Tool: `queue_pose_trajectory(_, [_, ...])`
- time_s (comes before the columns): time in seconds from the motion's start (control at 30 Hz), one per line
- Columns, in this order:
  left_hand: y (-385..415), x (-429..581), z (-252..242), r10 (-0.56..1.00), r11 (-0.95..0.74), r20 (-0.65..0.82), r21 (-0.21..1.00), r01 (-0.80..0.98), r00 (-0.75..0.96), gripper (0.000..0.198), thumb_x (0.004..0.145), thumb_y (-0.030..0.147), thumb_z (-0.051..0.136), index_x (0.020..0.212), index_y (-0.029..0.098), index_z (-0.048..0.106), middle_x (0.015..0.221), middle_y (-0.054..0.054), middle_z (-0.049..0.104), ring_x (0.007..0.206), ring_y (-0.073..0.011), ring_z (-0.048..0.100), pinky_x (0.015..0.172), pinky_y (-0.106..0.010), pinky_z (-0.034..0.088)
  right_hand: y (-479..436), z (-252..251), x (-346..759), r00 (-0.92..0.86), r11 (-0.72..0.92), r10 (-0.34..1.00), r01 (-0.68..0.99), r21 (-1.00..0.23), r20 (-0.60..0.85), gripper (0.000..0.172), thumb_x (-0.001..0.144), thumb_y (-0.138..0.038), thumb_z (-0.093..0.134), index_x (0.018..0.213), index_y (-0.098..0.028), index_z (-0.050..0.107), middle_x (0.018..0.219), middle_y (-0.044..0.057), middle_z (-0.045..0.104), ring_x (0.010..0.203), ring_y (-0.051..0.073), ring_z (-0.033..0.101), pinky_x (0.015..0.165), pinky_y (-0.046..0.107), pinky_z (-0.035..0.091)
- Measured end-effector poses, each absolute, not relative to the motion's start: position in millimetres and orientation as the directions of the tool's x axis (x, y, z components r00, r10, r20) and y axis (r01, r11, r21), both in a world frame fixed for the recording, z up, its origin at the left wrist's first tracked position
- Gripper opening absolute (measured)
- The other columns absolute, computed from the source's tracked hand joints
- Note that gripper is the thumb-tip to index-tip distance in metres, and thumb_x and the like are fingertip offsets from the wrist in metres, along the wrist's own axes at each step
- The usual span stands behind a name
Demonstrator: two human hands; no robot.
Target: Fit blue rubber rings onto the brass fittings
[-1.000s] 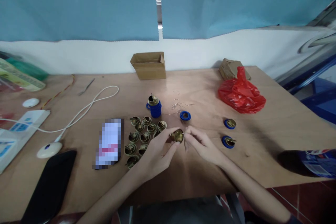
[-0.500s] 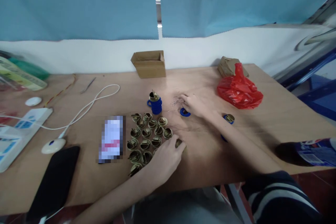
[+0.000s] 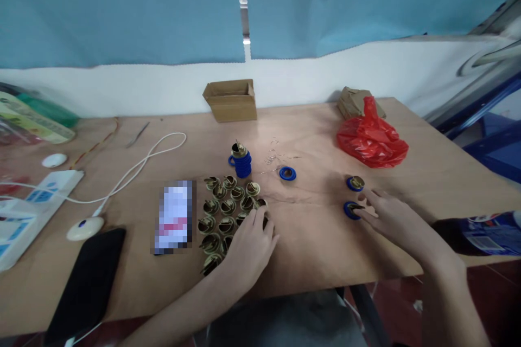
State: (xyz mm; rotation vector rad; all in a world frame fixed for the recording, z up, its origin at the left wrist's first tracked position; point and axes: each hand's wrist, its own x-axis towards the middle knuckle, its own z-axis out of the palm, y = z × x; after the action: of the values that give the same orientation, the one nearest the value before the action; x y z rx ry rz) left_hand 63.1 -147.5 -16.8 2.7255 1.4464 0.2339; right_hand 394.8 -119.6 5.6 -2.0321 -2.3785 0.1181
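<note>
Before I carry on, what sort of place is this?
Probably a small, makeshift assembly workbench: grouped brass-coloured metal parts and stacked blue rings share a tabletop with a power strip.

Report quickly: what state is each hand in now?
Left hand: lowered over brass-coloured pieces; grip cannot be told.
Right hand: open, beside the nearer blue-ringed piece; contact unclear.

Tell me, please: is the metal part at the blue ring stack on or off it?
On: the metal part rises from the top of the blue ring stack. How deep it goes, I cannot tell.

Brass pieces [image 3: 226, 243] partly hidden, bottle [image 3: 484, 234] cut off
</note>
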Motion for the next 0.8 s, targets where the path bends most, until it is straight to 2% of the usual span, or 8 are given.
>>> queue_pose_trajectory(0.07, [-149, 63, -16, 0.821, -0.571, 0.176, 0.215, 0.793, 0.543, 0.023, 0.092, 0.015, 0.061, 0.113, 0.007, 0.067, 0.124, -0.024, 0.064, 0.111, -0.0364, 0.066, 0.093, -0.051, 0.058, -127, -1, 399, -0.132, 0.128, 0.99, 0.989, -0.072, -0.057, 0.02, 0.097, -0.026, 0.049, 0.088, -0.018, 0.064, 0.085, 0.01, 0.072, 0.068, 0.025, 0.07, 0.062, 0.033, 0.045])
queue_pose_trajectory(0.2, [-150, 68, -6, 0.817, -0.562, 0.254, 0.549, 0.618, 0.517, 0.022, 0.098, 0.023, 0.055, 0.116, 0.014, 0.064, 0.12, -0.016, 0.066, 0.112, -0.0311, 0.065, 0.096, -0.048, 0.056, -129, 4, 387, -0.197, 0.195, 0.98, 0.971, -0.136, 0.004, 0.019, 0.096, -0.021, 0.05, 0.087, -0.02, 0.067, 0.083, 0.009, 0.073, 0.069, 0.025, 0.07, 0.061, 0.032, 0.044])
queue_pose_trajectory(0.3, [-147, 72, 0, 0.892, -0.336, 0.093, 0.79, 0.513, 0.442, 0.023, 0.098, 0.029, 0.056, 0.116, 0.019, 0.064, 0.104, -0.009, 0.071, 0.098, -0.0257, 0.069, 0.088, -0.043, 0.057, -127, 23, 362, -0.327, 0.333, 0.943, 0.916, -0.225, 0.063, 0.018, 0.097, -0.019, 0.051, 0.09, -0.021, 0.068, 0.081, 0.005, 0.072, 0.066, 0.021, 0.067, 0.059, 0.03, 0.043])
queue_pose_trajectory(0.4, [-137, 74, 1, 0.913, -0.026, -0.111, 0.944, 0.328, 0.393, 0.035, 0.097, 0.035, 0.058, 0.13, 0.022, 0.06, 0.098, -0.005, 0.074, 0.089, -0.0223, 0.071, 0.081, -0.038, 0.057, -121, 39, 327, -0.492, 0.524, 0.851, 0.793, -0.31, 0.181, 0.02, 0.101, -0.02, 0.049, 0.094, -0.02, 0.067, 0.086, 0.006, 0.071, 0.076, 0.021, 0.067, 0.067, 0.031, 0.048])
queue_pose_trajectory(0.5, [-126, 74, 0, 0.922, 0.166, -0.187, 0.982, 0.089, 0.339, 0.04, 0.094, 0.036, 0.062, 0.13, 0.018, 0.062, 0.11, -0.009, 0.075, 0.102, -0.024, 0.072, 0.092, -0.038, 0.057, -113, 44, 293, -0.618, 0.687, 0.726, 0.677, -0.265, 0.303, 0.023, 0.103, -0.02, 0.048, 0.09, -0.018, 0.067, 0.081, 0.006, 0.068, 0.073, 0.02, 0.064, 0.07, 0.032, 0.049])
queue_pose_trajectory(0.6, [-117, 71, -3, 0.941, 0.222, -0.197, 0.973, -0.063, 0.275, 0.038, 0.091, 0.039, 0.066, 0.122, 0.017, 0.068, 0.117, -0.011, 0.075, 0.111, -0.0261, 0.071, 0.095, -0.039, 0.057, -105, 38, 268, -0.66, 0.768, 0.613, 0.627, -0.131, 0.433, 0.026, 0.102, -0.014, 0.045, 0.09, -0.016, 0.068, 0.081, 0.007, 0.067, 0.073, 0.021, 0.062, 0.073, 0.035, 0.05])
queue_pose_trajectory(0.67, [-113, 67, -6, 0.953, 0.222, -0.188, 0.967, -0.124, 0.24, 0.04, 0.089, 0.04, 0.068, 0.123, 0.018, 0.067, 0.118, -0.011, 0.075, 0.11, -0.0257, 0.071, 0.096, -0.039, 0.057, -101, 33, 259, -0.663, 0.789, 0.579, 0.603, -0.119, 0.475, 0.024, 0.103, -0.016, 0.046, 0.095, -0.014, 0.068, 0.085, 0.009, 0.069, 0.077, 0.022, 0.064, 0.074, 0.036, 0.051])
queue_pose_trajectory(0.8, [-110, 60, -14, 0.973, 0.155, -0.124, 0.976, -0.153, 0.194, 0.047, 0.086, 0.034, 0.072, 0.129, 0.017, 0.064, 0.126, -0.012, 0.073, 0.121, -0.0265, 0.067, 0.107, -0.04, 0.051, -98, 24, 254, -0.61, 0.776, 0.631, 0.495, -0.39, 0.48, 0.016, 0.102, -0.021, 0.052, 0.097, -0.017, 0.067, 0.092, 0.007, 0.07, 0.081, 0.019, 0.066, 0.075, 0.033, 0.054])
